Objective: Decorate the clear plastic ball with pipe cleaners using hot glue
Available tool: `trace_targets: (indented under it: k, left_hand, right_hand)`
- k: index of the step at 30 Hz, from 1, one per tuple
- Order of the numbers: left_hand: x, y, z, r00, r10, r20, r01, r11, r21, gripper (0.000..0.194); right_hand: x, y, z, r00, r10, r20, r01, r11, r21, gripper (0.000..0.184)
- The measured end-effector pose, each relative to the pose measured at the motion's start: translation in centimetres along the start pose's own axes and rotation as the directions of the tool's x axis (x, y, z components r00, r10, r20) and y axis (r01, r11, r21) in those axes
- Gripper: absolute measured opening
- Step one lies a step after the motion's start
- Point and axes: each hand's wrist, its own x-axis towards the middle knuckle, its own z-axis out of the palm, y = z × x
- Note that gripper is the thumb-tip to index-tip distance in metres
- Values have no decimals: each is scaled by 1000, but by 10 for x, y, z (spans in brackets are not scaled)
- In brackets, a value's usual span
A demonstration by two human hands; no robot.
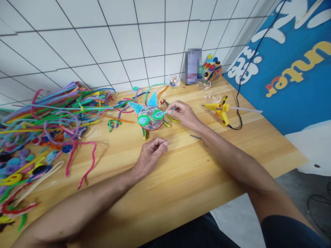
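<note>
A grey round craft figure (148, 112) lies on the table, with light blue pointed ears (152, 100) and green-ringed eyes. My right hand (183, 113) is closed in a pinch on a light blue pipe cleaner (165, 112). That pipe cleaner reaches to the figure's right-hand eye (158, 114); whether it is attached there I cannot tell. Below the figure, my left hand (153, 155) rests near the tabletop, fingers curled, with nothing visible in them. Yellow-handled scissors (173, 119) lie partly hidden behind my right hand. Beneath my right forearm shows a small dark metal tool (197, 137).
Piles of coloured pipe cleaners (59, 110) cover the table's left side. A yellow glue gun (219, 111) with a black cord lies at right. Clear plastic cups (173, 80), a blurred upright panel (193, 66) and a decorated ball (212, 69) stand by the tiled wall.
</note>
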Motion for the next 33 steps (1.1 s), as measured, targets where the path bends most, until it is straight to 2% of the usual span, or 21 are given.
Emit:
trace_targets:
  k: [10, 16, 33]
  left_hand:
    - [-2, -2, -1, 1000, -7, 4, 7, 1000, 7, 35]
    - [-2, -4, -3, 1000, -18, 3, 18, 999, 26, 40]
    - [-3, -5, -4, 1000, -15, -1, 15, 1000, 20, 35]
  right_hand:
    - [-2, -3, 12, 999, 38, -20, -37, 999, 28, 7]
    - [0, -2, 17, 998, 29, -47, -27, 999, 42, 4]
    - [0, 1, 20, 998, -29, -60, 28, 1000, -12, 5]
